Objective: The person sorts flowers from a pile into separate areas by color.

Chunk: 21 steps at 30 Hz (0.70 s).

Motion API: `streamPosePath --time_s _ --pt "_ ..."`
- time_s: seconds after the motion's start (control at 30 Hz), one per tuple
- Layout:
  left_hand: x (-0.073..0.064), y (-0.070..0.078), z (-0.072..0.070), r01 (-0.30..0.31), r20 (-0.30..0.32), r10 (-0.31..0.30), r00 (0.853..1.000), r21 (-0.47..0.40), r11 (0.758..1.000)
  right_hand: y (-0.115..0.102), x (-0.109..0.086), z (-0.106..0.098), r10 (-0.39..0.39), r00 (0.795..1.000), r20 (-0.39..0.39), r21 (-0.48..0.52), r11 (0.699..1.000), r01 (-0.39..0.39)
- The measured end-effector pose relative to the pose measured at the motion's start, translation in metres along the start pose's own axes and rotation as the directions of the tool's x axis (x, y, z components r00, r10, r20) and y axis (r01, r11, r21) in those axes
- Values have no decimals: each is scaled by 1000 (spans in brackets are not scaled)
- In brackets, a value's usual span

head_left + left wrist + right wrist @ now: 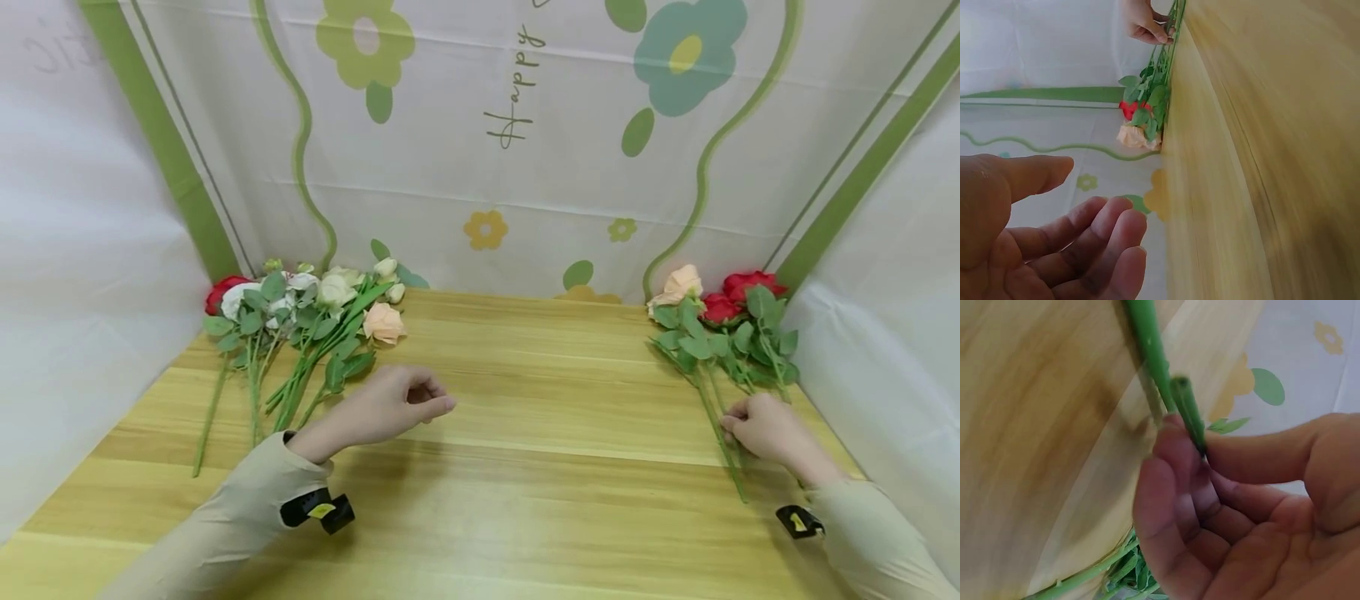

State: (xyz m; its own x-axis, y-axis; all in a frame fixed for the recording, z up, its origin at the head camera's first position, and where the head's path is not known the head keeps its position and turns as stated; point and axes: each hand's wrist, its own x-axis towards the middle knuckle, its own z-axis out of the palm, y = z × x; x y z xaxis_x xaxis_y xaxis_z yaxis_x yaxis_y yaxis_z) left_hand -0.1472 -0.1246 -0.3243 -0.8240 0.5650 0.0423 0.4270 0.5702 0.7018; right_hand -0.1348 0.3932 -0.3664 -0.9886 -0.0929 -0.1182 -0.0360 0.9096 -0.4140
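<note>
On the table's right side, my right hand point(772, 433) pinches a green rose stem point(1190, 409) between thumb and fingers. A second, longer stem point(1149, 347) runs beside the pinched one in the right wrist view. These stems lead up toward a peach rose point(681, 285), with red roses point(752, 287) next to it; which bloom each belongs to I cannot tell. My left hand point(382, 404) hovers above the wood near the left flower pile, fingers loosely bent and holding nothing. Closest to it is another peach rose point(384, 323).
The left pile holds white roses point(335, 290), a red rose point(225, 293) and several green stems point(300, 379). Behind the wooden table point(525, 517) hangs a printed cloth point(450, 150); white fabric point(892, 333) closes off the sides.
</note>
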Motion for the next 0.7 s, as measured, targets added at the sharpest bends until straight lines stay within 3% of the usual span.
streamPosePath --time_s 0.7 --pt "-2 -12 -6 37 69 -34 997 -47 998 0 13 -2 5 1000 -29 -75 997 -7"
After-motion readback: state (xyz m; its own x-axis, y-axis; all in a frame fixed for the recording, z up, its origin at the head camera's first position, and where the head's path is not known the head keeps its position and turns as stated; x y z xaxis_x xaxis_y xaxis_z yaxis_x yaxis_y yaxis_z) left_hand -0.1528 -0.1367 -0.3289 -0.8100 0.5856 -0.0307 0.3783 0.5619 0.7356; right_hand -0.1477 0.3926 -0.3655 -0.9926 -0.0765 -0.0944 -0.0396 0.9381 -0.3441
